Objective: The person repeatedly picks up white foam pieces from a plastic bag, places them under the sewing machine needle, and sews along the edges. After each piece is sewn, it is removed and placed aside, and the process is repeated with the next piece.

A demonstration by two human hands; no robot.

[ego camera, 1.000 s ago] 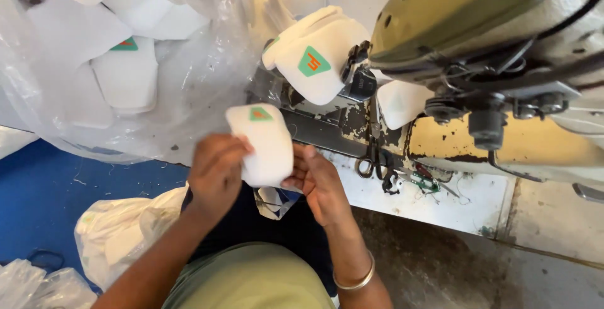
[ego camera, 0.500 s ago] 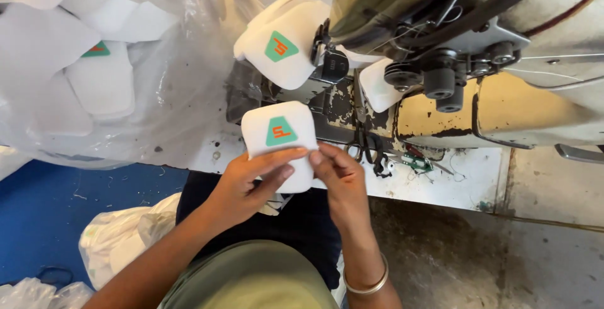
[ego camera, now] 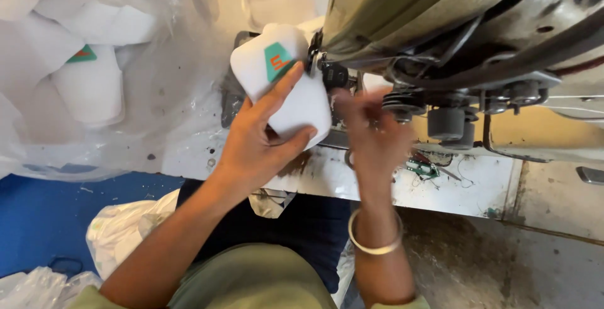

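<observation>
A clear plastic bag (ego camera: 94, 76) full of white padded pieces is seen in the upper left of the frame, one of them marked with a green triangle. Below it, at the lower left, a blue floor (ego camera: 44, 221) and a crumpled white bag (ego camera: 126, 227) are visible. Just left of centre, the left hand (ego camera: 255, 152) is clamped on a white padded piece (ego camera: 289, 89) with a green triangular patch, the index finger laid up across its face and the thumb pressed under its lower edge; the piece is held against the needle area of the sewing machine (ego camera: 453, 26), which fills the upper right. The right hand (ego camera: 371, 136), blurred, is raised just beside the piece under the machine head; whether its fingers are closed cannot be told. A metal bangle (ego camera: 375, 240) is worn on that wrist.
</observation>
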